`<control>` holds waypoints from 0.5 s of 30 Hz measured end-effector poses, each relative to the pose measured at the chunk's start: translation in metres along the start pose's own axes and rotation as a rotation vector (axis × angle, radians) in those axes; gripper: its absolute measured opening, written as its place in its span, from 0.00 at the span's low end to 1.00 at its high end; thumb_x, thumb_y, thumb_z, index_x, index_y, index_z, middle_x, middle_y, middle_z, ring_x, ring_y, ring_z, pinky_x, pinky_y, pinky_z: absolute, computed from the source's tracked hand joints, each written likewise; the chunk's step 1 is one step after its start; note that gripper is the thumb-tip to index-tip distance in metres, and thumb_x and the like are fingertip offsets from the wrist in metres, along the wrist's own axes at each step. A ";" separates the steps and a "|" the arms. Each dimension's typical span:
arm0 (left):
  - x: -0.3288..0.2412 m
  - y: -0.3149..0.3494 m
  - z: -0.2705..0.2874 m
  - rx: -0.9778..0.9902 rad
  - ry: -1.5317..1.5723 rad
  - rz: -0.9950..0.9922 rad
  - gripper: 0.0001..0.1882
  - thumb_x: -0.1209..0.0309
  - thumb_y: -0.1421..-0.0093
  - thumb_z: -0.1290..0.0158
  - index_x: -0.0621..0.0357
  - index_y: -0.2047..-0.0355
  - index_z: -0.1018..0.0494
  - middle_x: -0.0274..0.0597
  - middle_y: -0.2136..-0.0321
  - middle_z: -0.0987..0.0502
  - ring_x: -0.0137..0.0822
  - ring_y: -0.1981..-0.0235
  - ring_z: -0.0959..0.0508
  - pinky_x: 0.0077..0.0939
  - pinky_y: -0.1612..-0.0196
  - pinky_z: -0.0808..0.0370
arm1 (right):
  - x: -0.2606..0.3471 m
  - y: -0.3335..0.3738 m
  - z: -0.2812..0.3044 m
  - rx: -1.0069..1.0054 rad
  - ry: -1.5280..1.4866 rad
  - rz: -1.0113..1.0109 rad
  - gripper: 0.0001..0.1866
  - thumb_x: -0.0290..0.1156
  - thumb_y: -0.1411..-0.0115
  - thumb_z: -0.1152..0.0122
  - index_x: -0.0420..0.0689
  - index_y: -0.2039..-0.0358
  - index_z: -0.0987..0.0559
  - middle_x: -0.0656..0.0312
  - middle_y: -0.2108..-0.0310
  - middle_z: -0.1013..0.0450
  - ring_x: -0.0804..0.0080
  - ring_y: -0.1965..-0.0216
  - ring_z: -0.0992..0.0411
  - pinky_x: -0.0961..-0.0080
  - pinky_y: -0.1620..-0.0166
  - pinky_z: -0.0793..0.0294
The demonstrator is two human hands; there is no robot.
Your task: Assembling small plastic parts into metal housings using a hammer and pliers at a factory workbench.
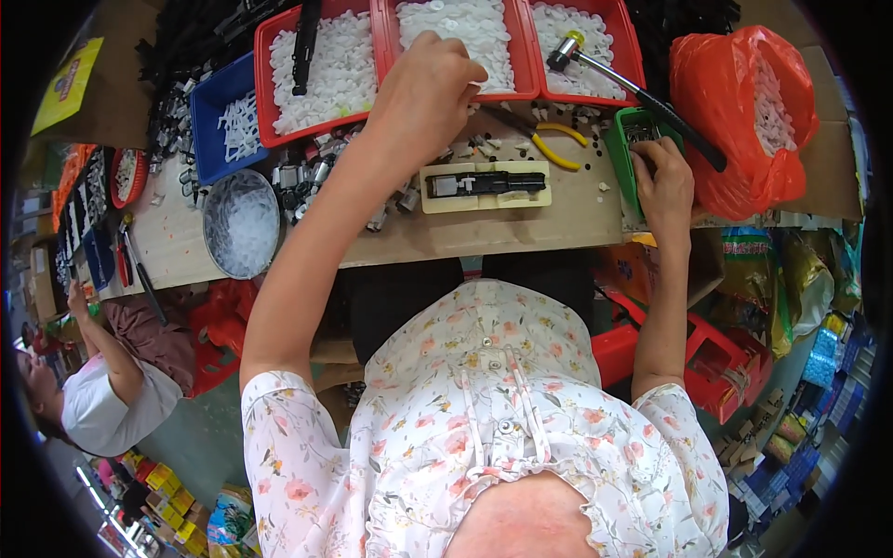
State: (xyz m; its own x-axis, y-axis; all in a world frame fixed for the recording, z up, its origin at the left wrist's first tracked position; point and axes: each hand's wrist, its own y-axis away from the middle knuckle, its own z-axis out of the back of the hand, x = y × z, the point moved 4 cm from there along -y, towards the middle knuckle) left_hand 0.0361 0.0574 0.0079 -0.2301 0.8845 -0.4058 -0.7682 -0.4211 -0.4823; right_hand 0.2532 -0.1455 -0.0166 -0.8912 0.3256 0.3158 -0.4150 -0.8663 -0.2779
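Observation:
My left hand (426, 93) is at the near edge of the middle red tray (528, 51), which holds small white plastic parts. Its fingers are curled together, and whatever is between them is hidden. At the right, my right hand (666, 181) dips its bent fingertips into a green bin (621, 160) of small metal pieces; I cannot make out what they pinch. Between the hands, a black toy-gun-like part (493, 183) lies in a cream-coloured holder (484, 206) on the table. Neither hand touches it.
Yellow-handled pliers (558, 144) lie behind the holder. A hammer (642, 98) rests across the right tray and green bin. Nearby stand a red bag (716, 121), a blue bin (209, 139) and a metal bowl (242, 223). Another person (112, 391) sits at the left.

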 end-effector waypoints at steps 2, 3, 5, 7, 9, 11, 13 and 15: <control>0.013 -0.010 -0.012 0.038 -0.034 -0.017 0.05 0.78 0.52 0.40 0.63 0.72 0.20 0.48 0.70 0.22 0.50 0.61 0.25 0.40 0.56 0.26 | 0.001 -0.002 0.003 -0.021 -0.048 -0.020 0.05 0.24 0.44 0.40 0.36 0.68 0.21 0.51 0.70 0.27 0.48 0.67 0.27 0.59 0.63 0.30; 0.018 -0.014 -0.017 0.070 -0.066 -0.030 0.06 0.78 0.53 0.40 0.63 0.72 0.19 0.49 0.71 0.22 0.50 0.61 0.25 0.40 0.55 0.25 | 0.001 -0.002 0.005 -0.024 -0.049 -0.027 0.05 0.24 0.44 0.40 0.36 0.68 0.21 0.51 0.70 0.27 0.48 0.67 0.27 0.59 0.63 0.30; 0.025 -0.019 -0.023 0.106 -0.064 -0.017 0.05 0.78 0.53 0.40 0.64 0.73 0.20 0.49 0.72 0.22 0.50 0.60 0.25 0.41 0.56 0.25 | -0.003 0.000 0.006 -0.019 -0.112 -0.086 0.06 0.25 0.44 0.39 0.37 0.68 0.21 0.51 0.71 0.27 0.49 0.68 0.26 0.60 0.64 0.29; 0.028 -0.021 -0.025 0.141 -0.064 -0.002 0.05 0.77 0.53 0.39 0.65 0.74 0.20 0.50 0.73 0.22 0.50 0.59 0.25 0.41 0.56 0.25 | -0.012 0.003 0.005 -0.034 -0.110 -0.078 0.06 0.25 0.43 0.39 0.37 0.67 0.21 0.53 0.71 0.26 0.59 0.70 0.26 0.67 0.66 0.29; 0.031 -0.023 -0.028 0.198 -0.080 0.012 0.05 0.77 0.53 0.39 0.66 0.75 0.21 0.50 0.72 0.22 0.50 0.60 0.25 0.40 0.57 0.25 | -0.014 0.005 0.005 -0.050 -0.106 -0.072 0.05 0.24 0.42 0.38 0.36 0.65 0.21 0.56 0.71 0.26 0.68 0.73 0.27 0.73 0.68 0.30; 0.030 -0.024 -0.032 0.192 -0.094 -0.039 0.05 0.76 0.53 0.39 0.65 0.75 0.21 0.50 0.71 0.22 0.49 0.60 0.25 0.40 0.57 0.24 | -0.013 0.005 0.007 -0.049 -0.192 -0.186 0.06 0.25 0.40 0.39 0.36 0.65 0.22 0.57 0.74 0.26 0.74 0.74 0.29 0.76 0.68 0.30; 0.030 -0.024 -0.032 0.180 -0.109 -0.087 0.05 0.76 0.52 0.39 0.65 0.75 0.21 0.49 0.70 0.22 0.49 0.60 0.25 0.40 0.57 0.24 | -0.007 0.004 0.009 -0.061 -0.214 -0.206 0.06 0.26 0.40 0.39 0.36 0.65 0.22 0.57 0.74 0.26 0.76 0.74 0.29 0.76 0.69 0.30; 0.031 -0.025 -0.032 0.231 -0.098 -0.068 0.07 0.75 0.48 0.39 0.65 0.69 0.19 0.45 0.69 0.23 0.46 0.60 0.25 0.38 0.56 0.26 | -0.006 0.004 0.010 -0.072 -0.232 -0.224 0.06 0.26 0.39 0.39 0.36 0.65 0.23 0.58 0.75 0.26 0.77 0.74 0.30 0.77 0.69 0.31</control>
State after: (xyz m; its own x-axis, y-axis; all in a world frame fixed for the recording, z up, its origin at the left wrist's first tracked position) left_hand 0.0672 0.0889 -0.0179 -0.2215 0.9291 -0.2960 -0.8974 -0.3130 -0.3110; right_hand 0.2587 -0.1548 -0.0102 -0.7142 0.4029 0.5724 -0.6153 -0.7513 -0.2389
